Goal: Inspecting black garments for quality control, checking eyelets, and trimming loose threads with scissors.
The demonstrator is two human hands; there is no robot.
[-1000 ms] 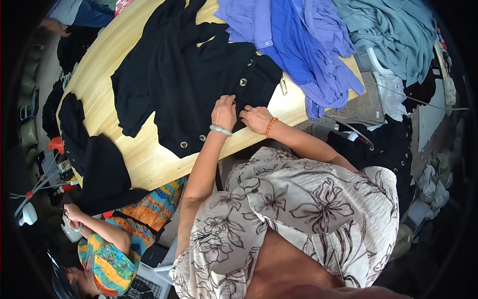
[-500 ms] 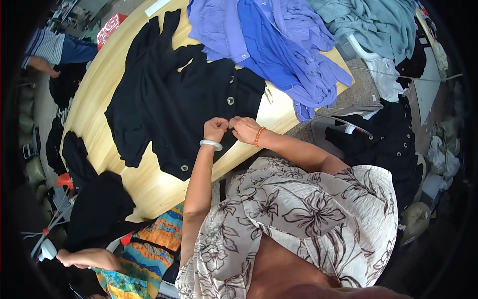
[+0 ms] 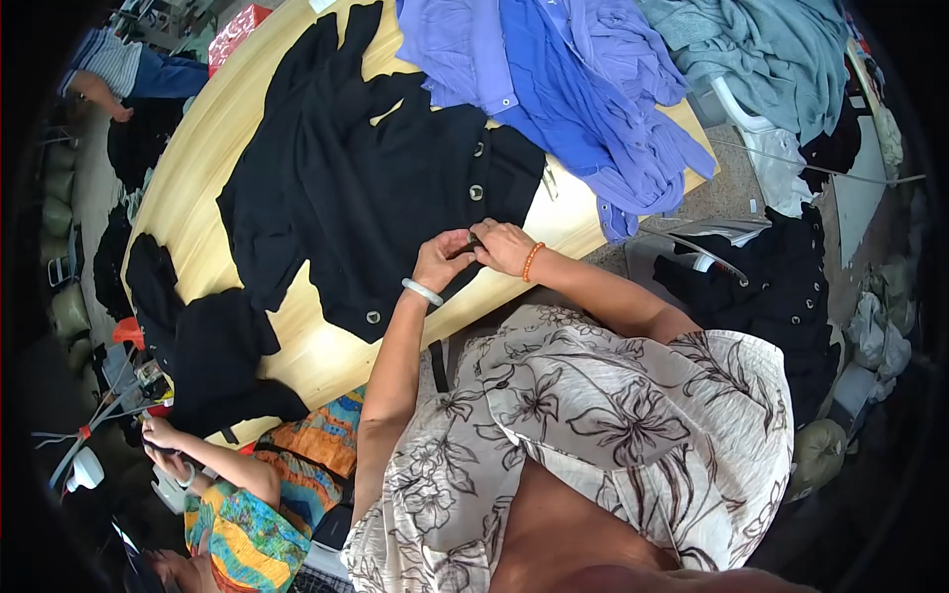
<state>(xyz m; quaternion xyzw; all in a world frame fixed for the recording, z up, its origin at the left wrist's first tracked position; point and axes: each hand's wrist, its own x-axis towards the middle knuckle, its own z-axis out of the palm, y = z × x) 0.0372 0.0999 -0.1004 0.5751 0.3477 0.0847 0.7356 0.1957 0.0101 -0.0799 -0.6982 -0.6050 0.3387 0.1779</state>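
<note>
A black buttoned garment (image 3: 346, 198) lies spread over the pale wooden table (image 3: 321, 361), with shiny round buttons (image 3: 475, 193) along its right-hand part and one more near the front corner. My left hand (image 3: 441, 263), wearing a pale bangle, is closed in a pinch on the garment's near edge. Right beside it my right hand (image 3: 504, 246), with an orange bead bracelet, pinches the same edge. A small dark fold shows between the fingertips of both hands. Whether a button lies inside that fold is hidden.
Purple-blue garments (image 3: 554, 89) are heaped at the far side of the table, and grey-green cloth (image 3: 761, 59) lies beyond them. More black clothing (image 3: 781, 296) hangs at the right. A co-worker in a colourful top (image 3: 247, 534) handles black cloth (image 3: 222, 356) at the near left. Another person stands far left.
My hands are slightly farther right, and a dark fold now shows between their fingers. The near-left co-worker has both hands raised, and the black cloth there has shifted. The view has moved a little.
</note>
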